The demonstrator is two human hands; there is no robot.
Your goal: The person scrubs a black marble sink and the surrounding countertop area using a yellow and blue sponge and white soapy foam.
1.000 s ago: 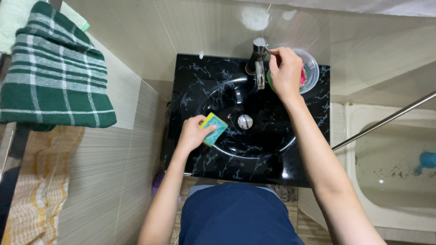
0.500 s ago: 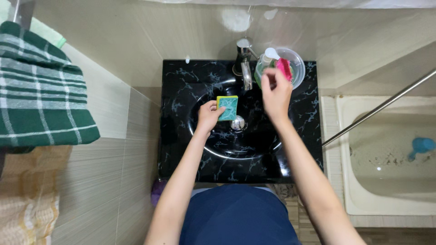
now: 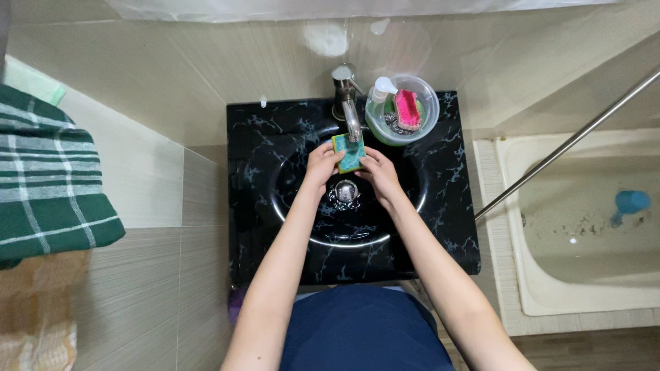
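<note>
Head view: I see my left hand (image 3: 322, 165) and right hand (image 3: 377, 173) pinching the sponge (image 3: 348, 152) under the tap (image 3: 350, 110) (water possibly running); the black basin (image 3: 275, 137) looks unscrubbed.

Home bathroom: sink (image 3: 261, 206), bathtub (image 3: 543, 288), towel (image 3: 48, 185).

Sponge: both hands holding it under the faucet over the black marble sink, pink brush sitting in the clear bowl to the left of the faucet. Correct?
One error: the clear bowl with the pink brush sits to the right of the faucet, not the left. The head view shows it. The rest holds: left hand and right hand hold the sponge under the faucet over the black marble sink.
</note>
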